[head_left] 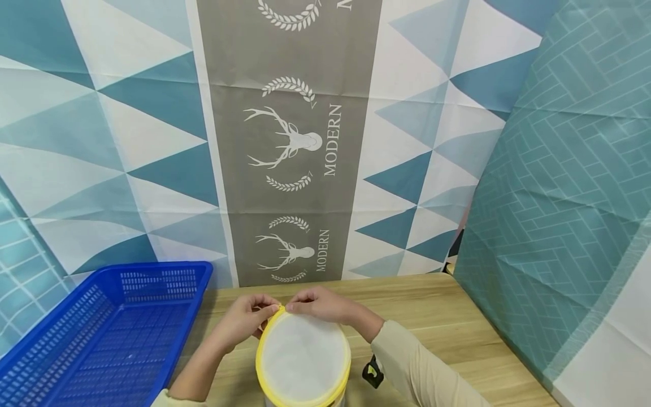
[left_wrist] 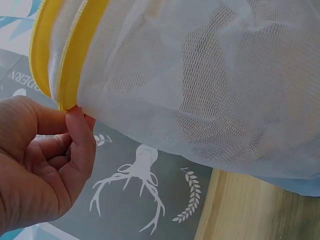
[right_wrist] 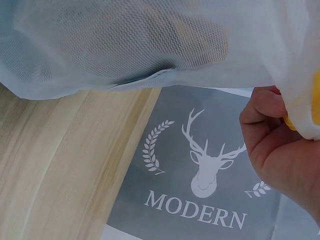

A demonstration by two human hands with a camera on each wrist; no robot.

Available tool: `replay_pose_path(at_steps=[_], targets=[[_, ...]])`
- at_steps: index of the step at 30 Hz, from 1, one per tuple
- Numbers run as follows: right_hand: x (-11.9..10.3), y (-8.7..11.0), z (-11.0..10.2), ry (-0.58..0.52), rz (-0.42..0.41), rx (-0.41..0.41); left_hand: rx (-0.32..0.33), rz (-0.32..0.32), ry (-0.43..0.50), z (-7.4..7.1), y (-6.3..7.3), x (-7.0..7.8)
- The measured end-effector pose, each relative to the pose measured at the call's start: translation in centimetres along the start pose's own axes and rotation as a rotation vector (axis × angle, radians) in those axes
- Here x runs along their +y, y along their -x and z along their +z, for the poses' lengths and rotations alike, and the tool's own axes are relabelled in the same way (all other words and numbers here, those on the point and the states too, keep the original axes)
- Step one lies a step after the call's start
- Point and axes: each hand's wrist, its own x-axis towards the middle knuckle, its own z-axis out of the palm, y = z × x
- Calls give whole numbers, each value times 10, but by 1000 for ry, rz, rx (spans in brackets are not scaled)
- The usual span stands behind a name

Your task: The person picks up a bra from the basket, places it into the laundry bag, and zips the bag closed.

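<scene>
A white mesh laundry bag [head_left: 305, 356] with yellow trim stands on the table, its round top facing up. My left hand [head_left: 245, 319] pinches the yellow trim [left_wrist: 70, 75] at the far edge of the top between thumb and forefinger. Close beside it, my right hand [head_left: 321, 305] pinches the same rim, thumb toward the left hand. Through the thin mesh side [left_wrist: 215, 90], shapes inside the bag show faintly but cannot be made out. In the right wrist view, the bag's white fabric covers part of the right hand's fingertips.
A blue plastic basket [head_left: 175, 353] with perforated walls stands left of the bag. Near the right sleeve lies a small black item with a yellow mark [head_left: 373, 373]. Patterned cloth [head_left: 290, 198] hangs behind the wooden table [head_left: 432, 316], and a teal sheet [head_left: 564, 186] hangs at the right.
</scene>
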Motion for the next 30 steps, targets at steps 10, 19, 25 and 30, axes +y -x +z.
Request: replay_pose_path(at_steps=[10, 19, 25, 30], targets=[[2, 0, 1, 1, 3, 8, 5, 1, -18, 1, 0, -2], [4, -1, 0, -2, -5, 5, 46, -17, -18, 4, 2, -7], [4, -1, 1, -11, 10, 26, 50, -10, -16, 4, 2, -8], [6, -2, 2, -14, 25, 47, 38, -1, -5, 3, 3, -10]])
